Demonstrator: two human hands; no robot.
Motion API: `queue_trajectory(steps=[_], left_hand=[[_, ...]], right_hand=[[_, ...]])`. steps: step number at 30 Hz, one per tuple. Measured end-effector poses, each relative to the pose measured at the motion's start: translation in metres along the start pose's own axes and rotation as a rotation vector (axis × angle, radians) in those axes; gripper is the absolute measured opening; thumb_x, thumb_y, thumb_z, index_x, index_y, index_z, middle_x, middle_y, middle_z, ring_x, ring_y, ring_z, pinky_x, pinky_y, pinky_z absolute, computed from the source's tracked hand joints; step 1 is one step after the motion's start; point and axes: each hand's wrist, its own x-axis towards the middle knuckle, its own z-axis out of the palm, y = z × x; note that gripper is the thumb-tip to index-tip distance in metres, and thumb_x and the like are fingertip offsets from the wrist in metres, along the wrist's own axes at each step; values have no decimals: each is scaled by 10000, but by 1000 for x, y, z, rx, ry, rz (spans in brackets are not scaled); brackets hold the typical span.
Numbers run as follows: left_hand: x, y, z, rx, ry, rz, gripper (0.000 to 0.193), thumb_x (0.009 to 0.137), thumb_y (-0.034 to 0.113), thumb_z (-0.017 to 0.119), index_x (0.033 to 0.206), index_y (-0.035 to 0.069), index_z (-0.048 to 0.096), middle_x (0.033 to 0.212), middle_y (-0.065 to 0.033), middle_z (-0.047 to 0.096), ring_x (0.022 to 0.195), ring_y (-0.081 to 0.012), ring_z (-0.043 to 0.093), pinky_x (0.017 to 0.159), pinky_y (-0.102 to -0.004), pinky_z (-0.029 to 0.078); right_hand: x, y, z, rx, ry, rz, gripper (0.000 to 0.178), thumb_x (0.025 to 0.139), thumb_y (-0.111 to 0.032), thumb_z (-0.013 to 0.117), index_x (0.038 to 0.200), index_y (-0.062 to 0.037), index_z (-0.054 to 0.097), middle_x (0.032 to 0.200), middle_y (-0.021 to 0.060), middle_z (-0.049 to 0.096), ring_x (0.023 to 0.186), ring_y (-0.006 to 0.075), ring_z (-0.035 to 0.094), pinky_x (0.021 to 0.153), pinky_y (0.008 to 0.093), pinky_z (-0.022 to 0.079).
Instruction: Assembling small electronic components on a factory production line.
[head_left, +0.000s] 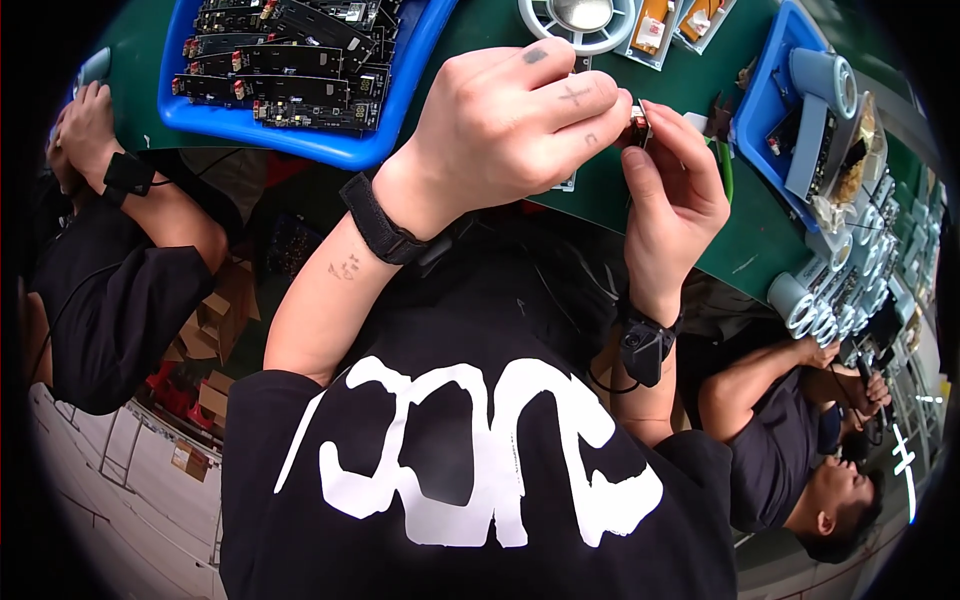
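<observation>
Above the green table, my left hand (510,130) has its fingers curled and closed, the tips meeting at a small dark circuit board (641,126) with red and white bits on it. My right hand (675,190) pinches this board edge-on between thumb and fingers. Much of the board is hidden by the fingers, and what exactly the left fingertips grip cannot be seen. Behind my left hand lies a pale plastic part, mostly covered, with a white spoked ring (613,35) at its far end.
A blue tray (270,145) of black circuit boards stands at the far left. At the right, another blue tray (758,95) carries pale-blue housings (825,78); more housings (790,295) line the table edge. Two small pale cases (652,30) lie far off. People sit at both sides.
</observation>
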Motion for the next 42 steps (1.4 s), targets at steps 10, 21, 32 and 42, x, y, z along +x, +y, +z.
queue_trajectory(steps=[10, 21, 32, 42], left_hand=[[4, -5, -3, -35, -4, 26, 394, 581, 71, 719, 971, 44, 767, 815, -12, 651, 634, -166, 563, 501, -253, 472], [-2, -5, -2, -146, 41, -32, 373, 586, 45, 766, 959, 54, 774, 802, -29, 654, 636, -171, 567, 521, -250, 489], [-6, 1, 2, -130, 59, -82, 350, 618, 38, 837, 962, 81, 793, 798, -26, 659, 658, -169, 571, 544, -248, 498], [1, 4, -2, -214, 28, -184, 281, 679, 15, 838, 950, 52, 774, 816, -48, 683, 712, -201, 631, 599, -275, 528]], right_hand=[[9, -1, -9, -131, -82, -90, 342, 829, 164, 703, 1145, 34, 696, 1238, 175, 641, 1072, 224, 680, 914, 305, 591], [7, -1, -4, -33, -64, -47, 319, 850, 163, 684, 1150, 55, 676, 1254, 180, 624, 1066, 233, 687, 926, 322, 597], [1, 2, 0, 87, -28, 22, 304, 875, 152, 660, 1166, 64, 658, 1262, 193, 617, 1072, 238, 680, 928, 340, 594], [6, 1, -4, -17, -40, 19, 308, 890, 140, 636, 1187, 58, 647, 1241, 195, 632, 1046, 236, 673, 891, 351, 592]])
